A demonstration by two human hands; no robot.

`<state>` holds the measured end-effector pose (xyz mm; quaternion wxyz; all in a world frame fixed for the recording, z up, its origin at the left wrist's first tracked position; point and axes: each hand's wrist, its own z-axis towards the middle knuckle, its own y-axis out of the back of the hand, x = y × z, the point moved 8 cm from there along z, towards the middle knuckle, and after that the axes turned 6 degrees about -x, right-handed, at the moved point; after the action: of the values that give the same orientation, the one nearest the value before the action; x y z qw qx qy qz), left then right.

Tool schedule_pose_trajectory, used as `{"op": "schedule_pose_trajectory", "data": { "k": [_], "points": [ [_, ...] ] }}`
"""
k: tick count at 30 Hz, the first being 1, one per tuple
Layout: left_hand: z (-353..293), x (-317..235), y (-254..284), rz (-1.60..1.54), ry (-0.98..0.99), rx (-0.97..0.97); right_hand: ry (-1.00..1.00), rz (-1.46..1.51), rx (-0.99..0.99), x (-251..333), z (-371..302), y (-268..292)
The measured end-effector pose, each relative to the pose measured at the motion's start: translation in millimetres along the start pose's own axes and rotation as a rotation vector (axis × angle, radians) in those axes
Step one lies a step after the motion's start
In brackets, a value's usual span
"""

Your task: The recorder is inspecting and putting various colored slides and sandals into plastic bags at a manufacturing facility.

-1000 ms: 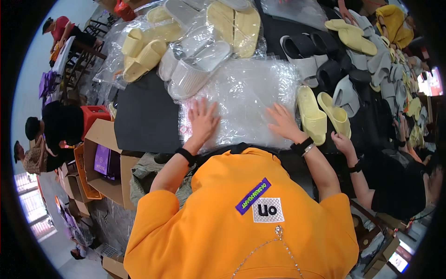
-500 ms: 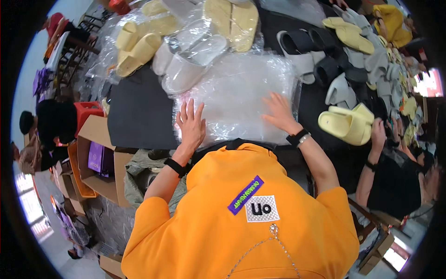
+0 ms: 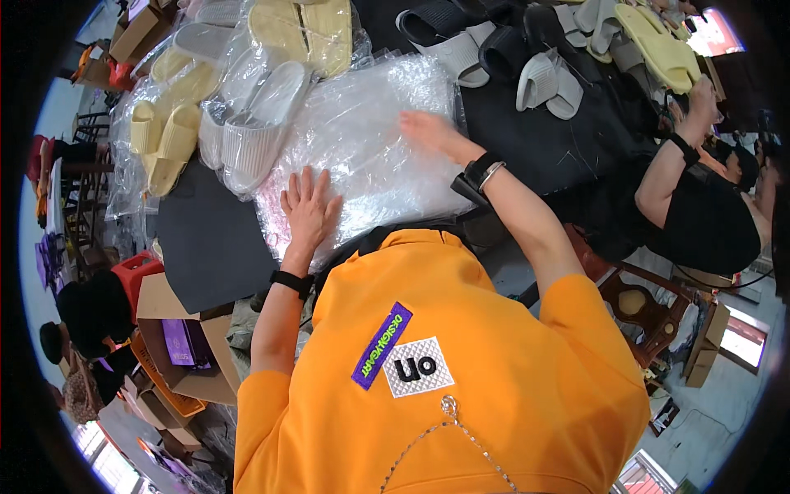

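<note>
A stack of clear plastic bags (image 3: 370, 107) lies flat on the black-covered table in front of me. My left hand (image 3: 309, 210) rests on its near left part, palm down with fingers spread. Above the right part of the stack is my right hand (image 3: 429, 134), fingers stretched out and somewhat blurred; whether it touches the plastic I cannot tell. Neither hand holds anything. Just left of the stack, a pair of white slippers (image 3: 251, 152) sits in clear plastic, its edge lying against the bags.
Bagged yellow slippers (image 3: 174, 148) lie at the left, with a larger yellow pair (image 3: 300, 33) behind. Black slippers (image 3: 504, 53) and grey-white ones (image 3: 550, 85) stand at the back right. A co-worker's hand (image 3: 702, 103) holds a yellow slipper (image 3: 658, 49). An open cardboard box (image 3: 218, 346) stands at the lower left.
The view has swung right, so the table's things sit further left. My right hand has shifted inward over the bags. The co-worker has lifted the yellow slipper away from the table's near right.
</note>
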<state>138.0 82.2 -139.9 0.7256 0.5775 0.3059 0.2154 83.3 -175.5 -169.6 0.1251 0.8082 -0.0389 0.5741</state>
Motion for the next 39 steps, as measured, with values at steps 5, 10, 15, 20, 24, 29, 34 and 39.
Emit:
{"op": "schedule_pose_trajectory", "data": {
  "k": [5,10,15,20,24,29,34,39],
  "points": [
    [4.8,-13.5,24.9,0.115,0.043,0.012,-0.259,0.244,-0.111,8.6,-16.1,33.7],
    [12.8,-35.0,17.7,-0.293,-0.129,-0.046,-0.27,0.463,-0.136,11.9,-24.3,44.1],
    [2.2,-45.1,2.2,-0.218,-0.214,0.04,-0.285,0.502,-0.213,10.6,-28.6,54.7],
    [1.1,-39.9,1.3,-0.219,-0.219,0.018,-0.229,0.1,-0.16,7.4,-32.5,50.2],
    [0.0,-33.7,-8.0,-0.22,-0.207,-0.013,0.039,-0.221,-0.148,-25.4,-18.7,46.0],
    [-2.5,-29.8,-7.2,-0.22,-0.204,-0.05,0.263,-0.988,0.072,25.2,-54.5,-4.0],
    [10.6,-24.5,3.1,-0.333,-0.183,-0.024,0.21,-1.158,0.285,-11.2,-78.9,-25.0],
    [83.8,29.3,70.1,-0.13,-0.025,-0.341,0.175,-1.137,0.309,-13.1,-74.4,-27.1]
  ]
}}
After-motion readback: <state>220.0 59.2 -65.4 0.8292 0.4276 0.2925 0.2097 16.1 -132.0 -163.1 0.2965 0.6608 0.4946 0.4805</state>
